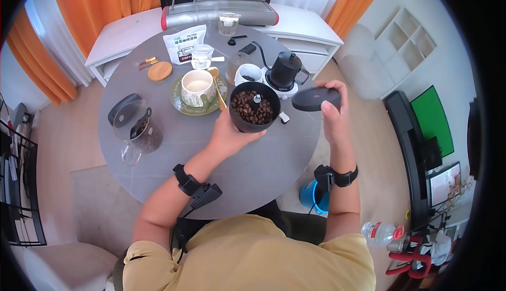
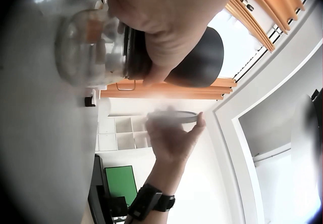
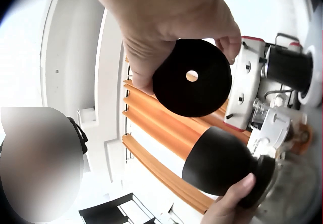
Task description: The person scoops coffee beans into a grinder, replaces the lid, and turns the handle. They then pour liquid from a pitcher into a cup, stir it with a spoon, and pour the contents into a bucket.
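My left hand (image 1: pixel 231 132) grips the neck of a manual coffee grinder with a black hopper (image 1: pixel 246 127). Dark coffee beans (image 1: pixel 246 111) fill much of the hopper around a metal shaft (image 1: pixel 257 98). Below the neck, the left wrist view shows the grinder's clear glass jar (image 2: pixel 75 52) close to the tabletop. Held up to the right of the hopper, apart from it, is a round black lid (image 1: pixel 310 100). My right hand (image 1: pixel 337 113) pinches this lid by its edge. A small hole shows at the centre of the lid (image 3: pixel 171 90) in the right wrist view.
A glass pitcher (image 1: pixel 149 139) with beans and a black scoop stands at left on the round grey table (image 1: pixel 221 175). Behind the grinder are a cup (image 1: pixel 197 83) on a green saucer (image 1: pixel 184 105), a black kettle (image 1: pixel 285 71) and a coffee bag (image 1: pixel 182 43).
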A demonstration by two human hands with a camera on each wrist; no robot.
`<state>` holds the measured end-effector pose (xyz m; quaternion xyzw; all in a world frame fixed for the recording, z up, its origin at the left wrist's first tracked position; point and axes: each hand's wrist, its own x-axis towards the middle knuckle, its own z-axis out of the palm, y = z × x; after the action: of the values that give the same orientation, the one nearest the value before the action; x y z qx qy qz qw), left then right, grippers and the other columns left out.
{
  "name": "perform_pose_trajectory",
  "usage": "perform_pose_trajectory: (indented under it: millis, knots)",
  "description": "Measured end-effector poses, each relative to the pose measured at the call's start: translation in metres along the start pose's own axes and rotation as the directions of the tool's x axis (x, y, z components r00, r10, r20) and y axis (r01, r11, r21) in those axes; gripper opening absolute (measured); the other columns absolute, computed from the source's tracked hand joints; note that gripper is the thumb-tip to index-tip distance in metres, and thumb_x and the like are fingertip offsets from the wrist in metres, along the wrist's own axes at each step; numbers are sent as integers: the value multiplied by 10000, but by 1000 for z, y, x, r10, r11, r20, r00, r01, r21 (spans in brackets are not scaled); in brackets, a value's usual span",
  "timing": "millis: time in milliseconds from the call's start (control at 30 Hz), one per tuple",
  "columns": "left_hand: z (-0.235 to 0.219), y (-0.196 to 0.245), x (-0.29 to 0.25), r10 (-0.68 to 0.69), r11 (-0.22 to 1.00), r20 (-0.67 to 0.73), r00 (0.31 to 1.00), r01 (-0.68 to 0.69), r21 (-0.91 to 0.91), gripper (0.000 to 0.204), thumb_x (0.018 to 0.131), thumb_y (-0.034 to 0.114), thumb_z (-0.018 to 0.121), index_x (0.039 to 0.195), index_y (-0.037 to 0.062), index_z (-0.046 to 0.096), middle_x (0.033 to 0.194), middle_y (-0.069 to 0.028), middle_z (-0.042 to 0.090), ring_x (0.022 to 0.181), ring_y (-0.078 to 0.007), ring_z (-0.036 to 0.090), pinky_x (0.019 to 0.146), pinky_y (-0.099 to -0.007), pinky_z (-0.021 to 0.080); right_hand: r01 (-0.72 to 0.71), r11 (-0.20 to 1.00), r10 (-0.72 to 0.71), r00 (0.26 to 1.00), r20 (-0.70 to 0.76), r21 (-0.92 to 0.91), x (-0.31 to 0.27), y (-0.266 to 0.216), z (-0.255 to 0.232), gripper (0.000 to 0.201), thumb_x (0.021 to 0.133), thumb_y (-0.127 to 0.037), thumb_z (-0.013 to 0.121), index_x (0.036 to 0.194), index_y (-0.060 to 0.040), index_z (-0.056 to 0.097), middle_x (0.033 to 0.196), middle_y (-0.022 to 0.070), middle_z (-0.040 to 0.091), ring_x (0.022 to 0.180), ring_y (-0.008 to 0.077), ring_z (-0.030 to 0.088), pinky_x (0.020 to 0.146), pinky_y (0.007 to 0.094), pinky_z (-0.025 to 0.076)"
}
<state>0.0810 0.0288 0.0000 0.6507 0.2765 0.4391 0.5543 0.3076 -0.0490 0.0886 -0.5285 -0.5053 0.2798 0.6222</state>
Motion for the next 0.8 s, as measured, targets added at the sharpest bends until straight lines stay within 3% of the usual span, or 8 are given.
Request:
perform_pose_trajectory:
  millis: [67, 100, 167, 367, 533, 600, 700, 800]
  knots:
    - [-1, 2, -4, -19, 999, 9, 1000, 20, -29, 561, 638, 129, 827, 1095, 18, 522, 1049, -83, 639, 978, -169, 618, 859, -318, 492, 204, 965, -219, 973, 78, 165, 1, -9, 29, 573, 651, -226, 808, 1049, -84, 422, 1198, 139, 483, 1088, 218, 506, 902, 324, 423]
    - [-2, 2, -5, -20, 998, 13, 1000, 21, -66, 563, 634, 123, 823, 1100, 22, 525, 1054, -82, 637, 978, -170, 619, 852, -318, 493, 206, 965, -222, 971, 85, 164, 2, -8, 39, 573, 651, -226, 808, 1049, -84, 422, 1198, 139, 483, 1088, 218, 506, 902, 324, 423]
    - [-3, 5, -7, -17, 994, 14, 1000, 19, -104, 565, 630, 117, 820, 1105, 25, 528, 1059, -82, 635, 977, -171, 620, 846, -317, 494, 351, 933, -360, 896, 262, 81, 3, -4, 57, 575, 608, -176, 835, 1002, -95, 425, 1277, 160, 421, 1176, 249, 448, 975, 356, 373]
    - [-3, 0, -6, 30, 999, -7, 1000, -30, -43, 600, 600, 132, 806, 1131, 32, 544, 1066, -105, 631, 980, -200, 626, 825, -333, 499, 322, 947, -304, 886, 349, 6, -1, 11, 83, 556, 589, -185, 847, 957, -98, 439, 1286, 168, 419, 1225, 274, 410, 1009, 371, 337]
    - [-1, -8, -5, 102, 993, -46, 994, -105, -52, 604, 580, 127, 789, 1128, 44, 550, 1063, -109, 627, 979, -226, 629, 833, -341, 496, 356, 934, -326, 882, 339, -29, -3, 12, 83, 634, 589, -223, 841, 1092, -72, 486, 1286, 146, 422, 1218, 269, 422, 1005, 377, 346]
    - [-2, -10, -4, 103, 994, -33, 994, -104, -38, 613, 580, 130, 789, 1135, 48, 544, 1060, -107, 627, 977, -228, 629, 834, -342, 496, 441, 882, -343, 842, 416, -165, 1, 3, 81, 695, 593, -246, 828, 1177, -55, 503, 1259, 121, 448, 1192, 256, 445, 997, 366, 356]
    - [-2, -11, -3, 110, 993, -24, 994, -111, -39, 630, 581, 132, 789, 1150, 53, 532, 1055, -103, 625, 977, -233, 629, 837, -346, 494, 380, 899, -220, 822, 526, -217, 7, -9, 79, 703, 594, -249, 817, 1195, -42, 518, 1232, 109, 467, 1162, 254, 469, 991, 355, 365]
    - [-1, -12, -3, 122, 992, -25, 992, -123, -43, 642, 582, 132, 789, 1161, 56, 522, 1057, -100, 625, 978, -234, 629, 842, -350, 493, 442, 866, -240, 778, 581, -235, 11, -10, 78, 710, 599, -243, 813, 1211, -41, 514, 1205, 103, 484, 1133, 254, 489, 984, 352, 374]
